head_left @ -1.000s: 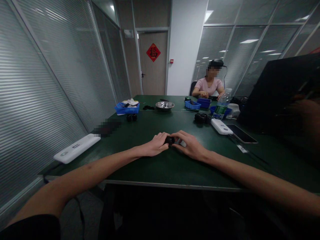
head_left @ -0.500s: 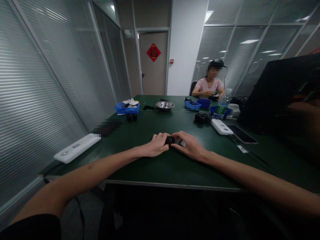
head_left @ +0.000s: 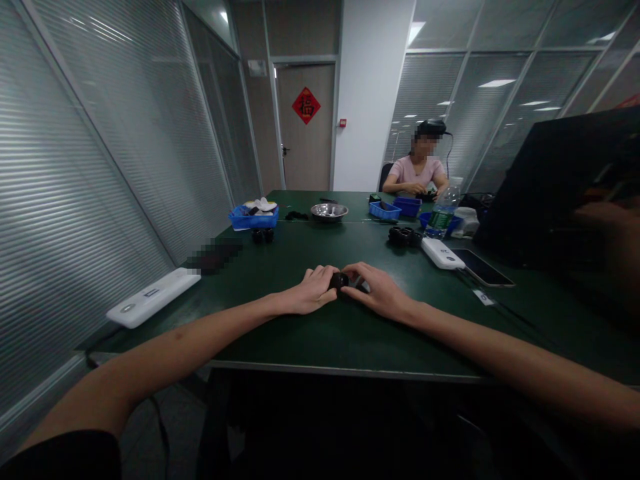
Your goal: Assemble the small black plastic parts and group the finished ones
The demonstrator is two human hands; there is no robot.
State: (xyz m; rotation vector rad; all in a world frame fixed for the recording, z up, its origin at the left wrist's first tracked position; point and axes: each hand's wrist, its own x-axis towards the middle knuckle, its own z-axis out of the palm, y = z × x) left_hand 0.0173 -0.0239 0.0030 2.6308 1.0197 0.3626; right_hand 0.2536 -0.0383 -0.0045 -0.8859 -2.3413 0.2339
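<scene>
On the tabletop (head_left: 300,340), a small dark object (head_left: 339,281) lies between the two hands, on the wearer's side of the steel bowl (head_left: 329,218) and almost directly in front of it. The left hand (head_left: 317,291) reaches it from the left and the right hand (head_left: 378,291) from the right, so the object is between the fingertips of both, and neither hand is clearly the nearer one. The left grip is curled on the object, with its fingers over the far side and its thumb on the near side. The right grip is bent around the right end, thumb and fingers a little apart; whether it really presses the object, I cannot tell. The long axis seems to run from one hand to the other, but so little of the object shows that this is only my judgement.

The left palm covers most of its left part. Beneath the right fingers there is a paler piece (head_left: 363,287), and I cannot say if it belongs to the object. To the left and to the right of the bowl, nearer the wearer, stand black round pieces (head_left: 263,235) and a black cluster (head_left: 404,237); their details are too dark.
</scene>
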